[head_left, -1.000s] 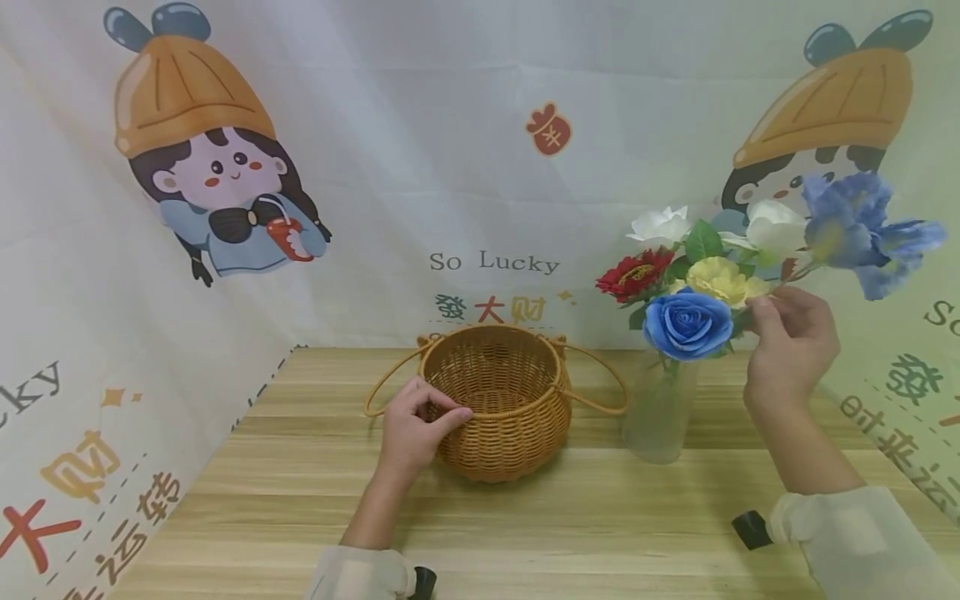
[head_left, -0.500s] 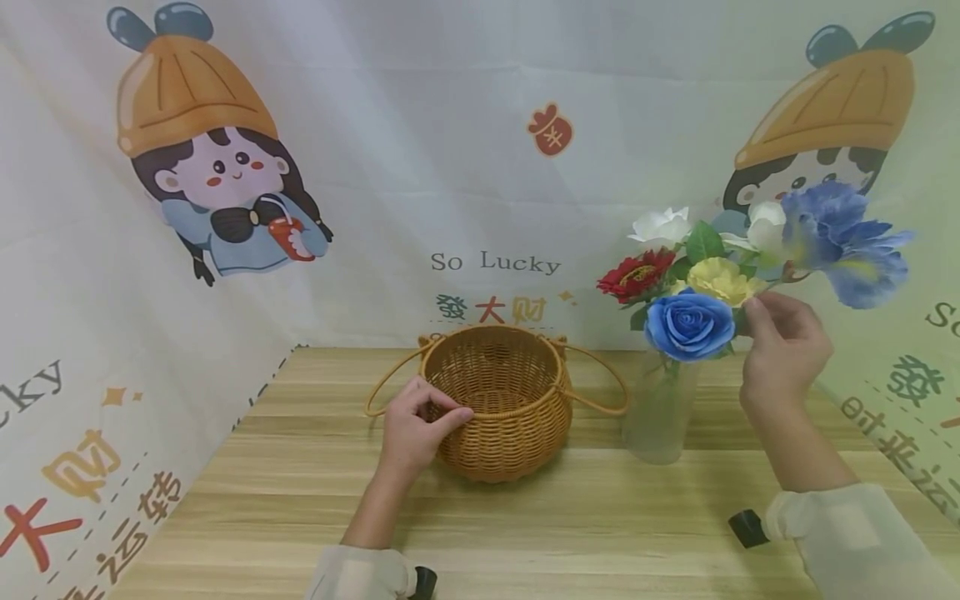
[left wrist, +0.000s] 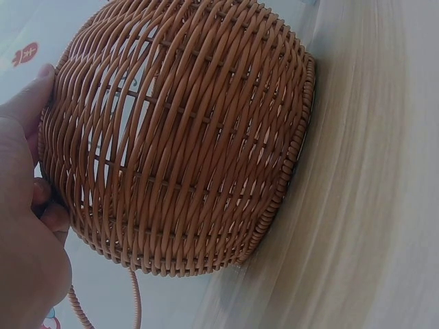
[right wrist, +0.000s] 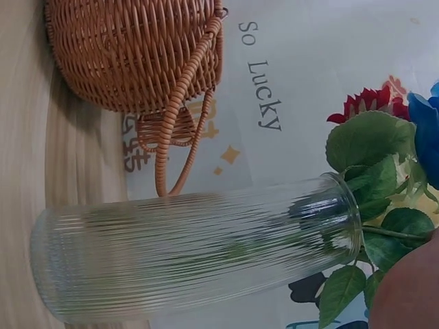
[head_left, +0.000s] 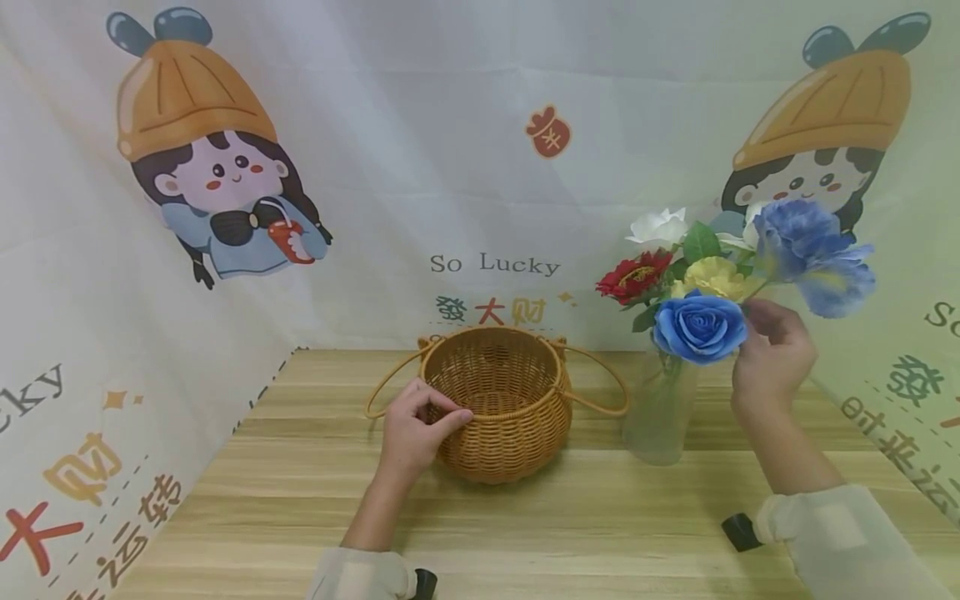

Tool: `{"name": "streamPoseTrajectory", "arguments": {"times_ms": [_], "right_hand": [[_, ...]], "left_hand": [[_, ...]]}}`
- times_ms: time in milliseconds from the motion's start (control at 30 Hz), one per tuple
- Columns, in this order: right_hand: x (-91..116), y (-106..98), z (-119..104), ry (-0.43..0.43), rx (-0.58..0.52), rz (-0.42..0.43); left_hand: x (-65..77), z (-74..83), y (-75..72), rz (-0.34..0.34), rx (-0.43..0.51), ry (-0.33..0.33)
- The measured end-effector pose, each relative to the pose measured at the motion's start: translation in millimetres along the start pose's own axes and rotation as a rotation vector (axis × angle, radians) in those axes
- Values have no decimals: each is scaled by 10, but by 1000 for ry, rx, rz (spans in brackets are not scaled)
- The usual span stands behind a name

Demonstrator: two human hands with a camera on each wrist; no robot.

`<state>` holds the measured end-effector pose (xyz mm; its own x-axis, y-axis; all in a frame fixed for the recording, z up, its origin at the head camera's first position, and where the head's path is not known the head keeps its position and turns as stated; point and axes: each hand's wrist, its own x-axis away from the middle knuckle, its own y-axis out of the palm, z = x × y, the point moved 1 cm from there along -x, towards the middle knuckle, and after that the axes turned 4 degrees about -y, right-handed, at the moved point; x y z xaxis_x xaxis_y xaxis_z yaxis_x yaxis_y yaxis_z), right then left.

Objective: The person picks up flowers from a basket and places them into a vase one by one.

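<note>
A round wicker basket (head_left: 498,442) stands on the table, and my left hand (head_left: 412,425) pinches the near left part of its rim. Its woven side fills much of the left wrist view. On the right, a clear ribbed vase (right wrist: 199,253) stands upright with a bunch of artificial flowers. Among them are a blue rose (head_left: 701,327), a red flower (head_left: 636,277), a yellow flower (head_left: 712,277) and a white flower (head_left: 658,227). Beside the bunch my right hand (head_left: 776,354) pinches the stem of a blue iris (head_left: 813,254); the rose partly covers the fingertips.
The wooden table (head_left: 525,542) runs back to a printed cloth backdrop (head_left: 390,125), which also lines both sides. Two looped basket handles (head_left: 600,408) stick out left and right, the right one reaching close to the vase.
My right hand has moved left and slightly down, bringing the iris closer to the bunch. The blue rose has shifted a little to the right. My left hand has stayed on the basket rim.
</note>
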<state>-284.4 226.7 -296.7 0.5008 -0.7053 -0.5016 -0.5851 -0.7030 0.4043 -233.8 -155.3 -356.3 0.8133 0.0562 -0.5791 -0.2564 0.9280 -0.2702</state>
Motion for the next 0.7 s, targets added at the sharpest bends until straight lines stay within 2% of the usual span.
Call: {"name": "streamPoseTrajectory", "arguments": {"times_ms": [167,500,700], "right_hand": [[14,-43,39,20,-5,-3],[78,-75,47,93,-142,-15],[128,-128,91,66,-95,-7]], "left_hand": [[1,-14,9,3,2,5],[11,-25,15,4,6,4],[2,-21,23,4,5,-2]]}}
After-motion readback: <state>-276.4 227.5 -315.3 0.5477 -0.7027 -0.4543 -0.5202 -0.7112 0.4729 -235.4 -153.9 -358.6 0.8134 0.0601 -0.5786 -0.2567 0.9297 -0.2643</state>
